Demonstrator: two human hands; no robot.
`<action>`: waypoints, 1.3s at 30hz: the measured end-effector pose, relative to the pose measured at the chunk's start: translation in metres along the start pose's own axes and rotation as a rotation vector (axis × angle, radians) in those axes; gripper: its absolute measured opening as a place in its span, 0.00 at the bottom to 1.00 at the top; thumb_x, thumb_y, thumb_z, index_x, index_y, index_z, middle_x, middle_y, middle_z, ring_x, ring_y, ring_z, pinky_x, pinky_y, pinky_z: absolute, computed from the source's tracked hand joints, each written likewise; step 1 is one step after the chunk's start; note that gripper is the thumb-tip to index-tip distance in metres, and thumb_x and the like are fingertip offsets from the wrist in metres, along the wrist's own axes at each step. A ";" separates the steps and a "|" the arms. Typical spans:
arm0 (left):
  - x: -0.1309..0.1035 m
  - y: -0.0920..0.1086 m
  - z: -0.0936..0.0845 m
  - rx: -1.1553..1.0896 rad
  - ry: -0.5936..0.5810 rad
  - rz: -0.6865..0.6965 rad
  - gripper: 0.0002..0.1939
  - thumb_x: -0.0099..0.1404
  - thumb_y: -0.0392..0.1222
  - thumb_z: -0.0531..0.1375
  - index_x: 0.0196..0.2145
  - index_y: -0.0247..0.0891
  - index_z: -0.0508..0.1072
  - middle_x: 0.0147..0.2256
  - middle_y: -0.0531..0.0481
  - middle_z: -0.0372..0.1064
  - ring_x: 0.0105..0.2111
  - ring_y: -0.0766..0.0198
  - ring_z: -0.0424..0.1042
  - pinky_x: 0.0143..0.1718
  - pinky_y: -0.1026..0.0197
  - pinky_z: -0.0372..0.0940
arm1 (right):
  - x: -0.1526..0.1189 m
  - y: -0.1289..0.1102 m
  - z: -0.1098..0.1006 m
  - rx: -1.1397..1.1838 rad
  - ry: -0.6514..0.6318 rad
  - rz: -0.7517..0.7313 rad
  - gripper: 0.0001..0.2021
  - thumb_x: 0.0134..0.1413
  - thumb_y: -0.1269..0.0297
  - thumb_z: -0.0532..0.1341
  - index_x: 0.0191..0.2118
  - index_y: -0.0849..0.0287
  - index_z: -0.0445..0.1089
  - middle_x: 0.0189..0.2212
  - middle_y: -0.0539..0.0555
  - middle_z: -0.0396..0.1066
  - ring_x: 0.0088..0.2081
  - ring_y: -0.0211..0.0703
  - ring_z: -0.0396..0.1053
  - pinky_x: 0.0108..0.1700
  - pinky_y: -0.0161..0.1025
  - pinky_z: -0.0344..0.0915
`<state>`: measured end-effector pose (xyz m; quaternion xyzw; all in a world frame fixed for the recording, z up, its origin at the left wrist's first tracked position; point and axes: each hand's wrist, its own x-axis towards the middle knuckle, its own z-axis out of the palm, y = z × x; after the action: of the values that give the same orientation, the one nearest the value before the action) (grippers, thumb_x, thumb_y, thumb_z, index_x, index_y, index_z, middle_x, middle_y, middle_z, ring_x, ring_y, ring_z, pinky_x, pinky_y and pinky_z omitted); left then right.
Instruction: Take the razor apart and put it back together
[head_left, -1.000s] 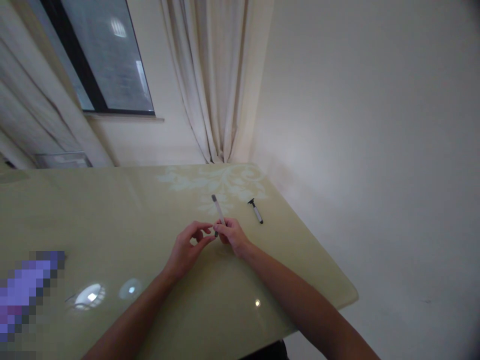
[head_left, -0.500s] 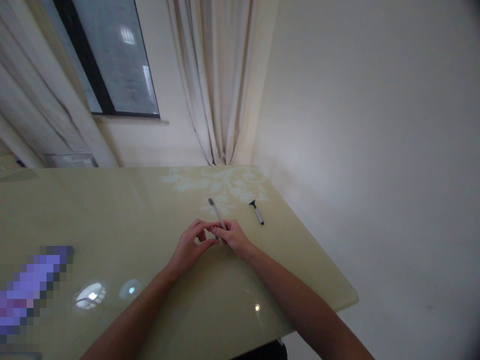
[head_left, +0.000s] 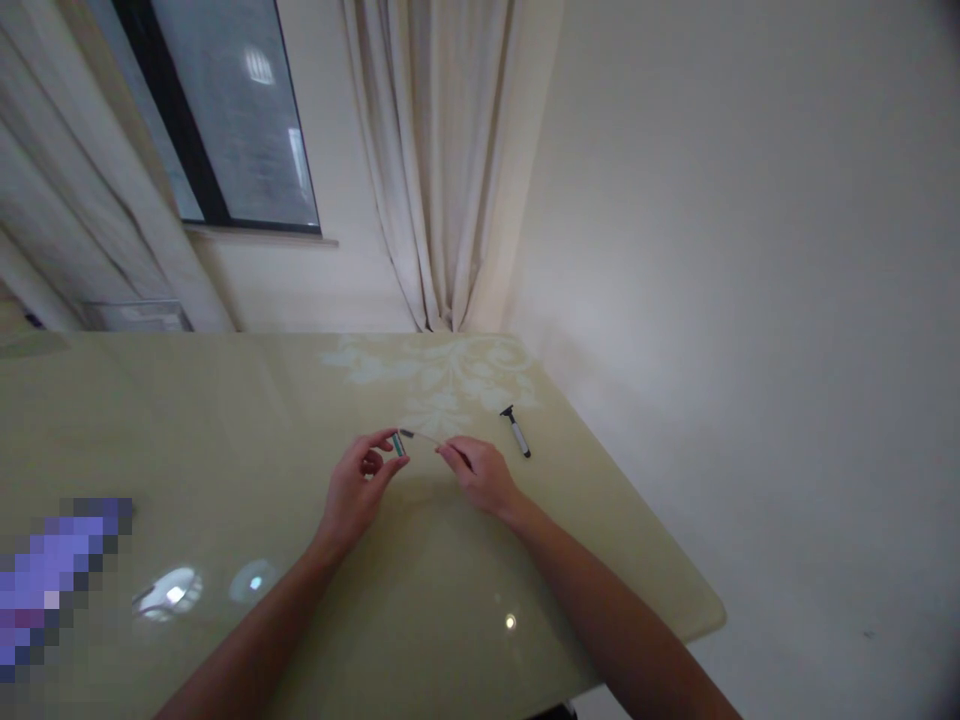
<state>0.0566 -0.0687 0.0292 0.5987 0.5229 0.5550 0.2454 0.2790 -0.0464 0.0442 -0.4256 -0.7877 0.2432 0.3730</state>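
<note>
Between the thumb and fingers of my left hand [head_left: 358,490] is a small razor cartridge [head_left: 399,446], held by its two ends. My right hand [head_left: 478,474] grips a toothbrush [head_left: 424,436] by its pale handle. The dark bristles of the brush point left, beside the upper part of the cartridge; whether they touch it I cannot tell. Most of the brush handle is hidden in my right fingers. A razor [head_left: 516,432] with a black head and a grey handle lies on the table just beyond my right hand.
The glossy beige table [head_left: 187,430] carries a pale floral pattern near its back edge. At the left lies a blurred-out purple object [head_left: 52,580]. A wall [head_left: 750,300] runs along the right, with a curtain [head_left: 435,170] and a window [head_left: 232,110] behind.
My hands have moved apart, the left one shifting left with the cartridge. The toothbrush has swung from pointing away from me to pointing left at the cartridge.
</note>
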 end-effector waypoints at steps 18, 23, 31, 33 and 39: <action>0.003 -0.006 -0.003 -0.078 0.019 -0.036 0.23 0.61 0.54 0.68 0.50 0.40 0.78 0.38 0.52 0.70 0.26 0.68 0.66 0.29 0.63 0.66 | 0.002 0.006 -0.006 0.002 -0.008 -0.019 0.16 0.70 0.53 0.61 0.45 0.57 0.83 0.28 0.51 0.70 0.29 0.39 0.65 0.35 0.36 0.57; 0.002 -0.004 -0.004 -0.060 0.009 -0.026 0.23 0.61 0.53 0.68 0.51 0.40 0.78 0.37 0.53 0.70 0.26 0.69 0.66 0.29 0.63 0.66 | 0.002 0.005 -0.007 0.012 -0.024 -0.014 0.17 0.71 0.52 0.61 0.43 0.58 0.83 0.28 0.51 0.71 0.29 0.38 0.65 0.35 0.35 0.57; 0.004 -0.007 -0.006 -0.072 0.005 0.008 0.21 0.61 0.52 0.69 0.49 0.41 0.79 0.37 0.53 0.70 0.26 0.69 0.65 0.29 0.64 0.66 | 0.003 0.005 -0.009 0.051 -0.067 -0.043 0.16 0.70 0.53 0.62 0.42 0.59 0.83 0.27 0.51 0.69 0.29 0.38 0.64 0.34 0.35 0.57; 0.004 -0.008 -0.006 -0.084 0.011 0.005 0.21 0.61 0.52 0.69 0.50 0.41 0.79 0.37 0.53 0.70 0.26 0.69 0.65 0.29 0.64 0.66 | 0.003 0.005 -0.009 0.076 -0.095 -0.063 0.16 0.70 0.53 0.62 0.43 0.59 0.83 0.28 0.51 0.70 0.30 0.38 0.65 0.35 0.35 0.58; 0.005 -0.008 -0.008 -0.074 0.021 0.016 0.21 0.61 0.51 0.68 0.49 0.40 0.79 0.37 0.54 0.70 0.25 0.69 0.64 0.28 0.64 0.65 | 0.004 0.009 -0.008 0.075 -0.072 -0.034 0.18 0.70 0.51 0.62 0.42 0.59 0.83 0.27 0.51 0.69 0.29 0.38 0.64 0.34 0.35 0.58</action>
<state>0.0458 -0.0642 0.0265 0.5876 0.4998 0.5819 0.2573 0.2879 -0.0376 0.0446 -0.3888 -0.7980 0.2813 0.3644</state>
